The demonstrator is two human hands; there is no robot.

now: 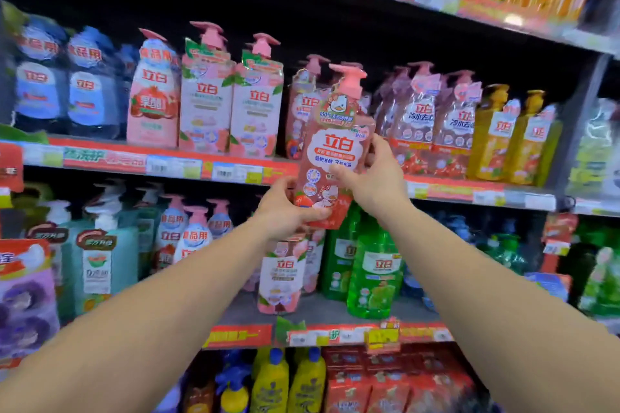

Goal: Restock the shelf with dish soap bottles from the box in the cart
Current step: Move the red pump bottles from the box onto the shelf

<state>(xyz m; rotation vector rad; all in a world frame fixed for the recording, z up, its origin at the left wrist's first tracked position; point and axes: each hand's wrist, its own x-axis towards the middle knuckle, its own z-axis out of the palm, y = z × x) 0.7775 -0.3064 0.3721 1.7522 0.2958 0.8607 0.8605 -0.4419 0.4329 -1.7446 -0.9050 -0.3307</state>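
Shelf edge [174, 164] behind; hands [335, 194] grip pink bottle [335, 151] before gap.

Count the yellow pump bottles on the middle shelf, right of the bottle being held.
2 yellow pump bottles: one beside the purple-pink bottles, the other immediately right of it, by the shelf upright. More may be hidden behind them.

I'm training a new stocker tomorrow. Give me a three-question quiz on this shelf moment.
1. True or false: both hands hold the pink pump bottle.
2. Which hand grips the bottle's base? A. left hand B. right hand
3. Fill in: the bottles directly below the held bottle, on the lower shelf, are ____ in colour.

Key: 1. true; 2. A; 3. green
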